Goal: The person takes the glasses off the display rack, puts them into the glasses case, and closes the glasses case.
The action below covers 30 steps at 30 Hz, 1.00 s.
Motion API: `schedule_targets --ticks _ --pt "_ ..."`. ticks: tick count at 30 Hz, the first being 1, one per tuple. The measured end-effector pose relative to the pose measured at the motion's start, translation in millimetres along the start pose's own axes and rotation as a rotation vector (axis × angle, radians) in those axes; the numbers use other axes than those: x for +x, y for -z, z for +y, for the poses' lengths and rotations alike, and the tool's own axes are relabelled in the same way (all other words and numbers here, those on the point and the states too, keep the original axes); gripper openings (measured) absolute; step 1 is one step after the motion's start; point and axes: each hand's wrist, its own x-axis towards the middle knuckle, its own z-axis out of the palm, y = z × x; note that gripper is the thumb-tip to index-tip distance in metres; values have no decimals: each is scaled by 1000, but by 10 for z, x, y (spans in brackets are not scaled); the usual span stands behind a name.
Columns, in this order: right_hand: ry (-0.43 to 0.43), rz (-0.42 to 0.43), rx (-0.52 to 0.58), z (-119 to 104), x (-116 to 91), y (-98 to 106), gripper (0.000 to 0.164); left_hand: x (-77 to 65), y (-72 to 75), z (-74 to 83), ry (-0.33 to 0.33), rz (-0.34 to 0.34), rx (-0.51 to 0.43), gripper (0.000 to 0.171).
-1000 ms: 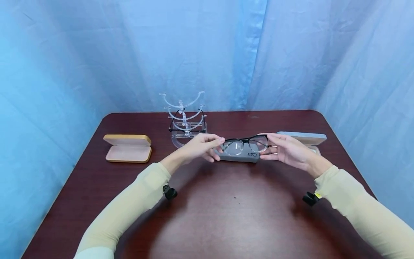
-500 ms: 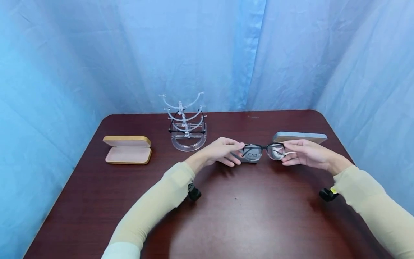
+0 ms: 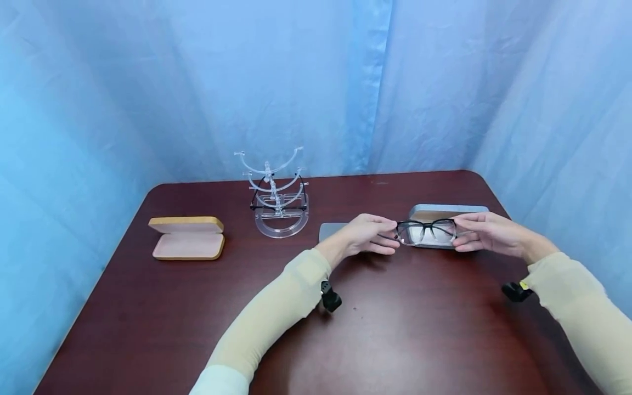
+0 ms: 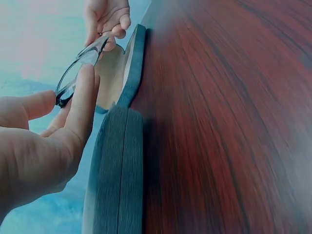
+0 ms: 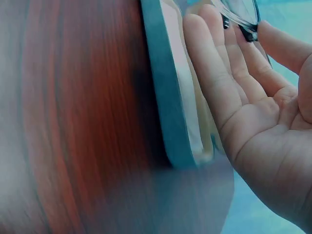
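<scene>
blue curtains (image 3: 276,82) hang past the table's (image 3: 419,345) far edge; towards its right edge the glasses (image 3: 427,225) are held raised by the open case (image 3: 446,209), left hand (image 3: 367,233) pinching one end between thumb and fingers, right hand (image 3: 494,233) the other. the glasses have just shifted rightward from the shut case (image 3: 329,229), so the work seems centred on the open one

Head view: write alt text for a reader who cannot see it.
A person's left hand and right hand hold black-topped glasses by both ends, in front of an open blue-grey case on a maroon table. A grey case lies partly hidden by the left hand; farther left are a clear stand bearing another pair and an open yellow case.
</scene>
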Motion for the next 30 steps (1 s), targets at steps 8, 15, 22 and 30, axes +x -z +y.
schedule_targets --ticks 8,15,22,30 --pt "-82 145 -94 -17 -125 165 19 218 -122 -31 44 -1 -172 32" --pt "-83 151 -64 30 -231 299 25 293 -265 -56 38 -41 -201 38" --pt "-98 231 -42 89 -257 348 23 346 -320 -83 44 -39 -204 45" --pt "-111 281 66 120 -250 351 23 380 -341 -116 25 -38 -198 47"
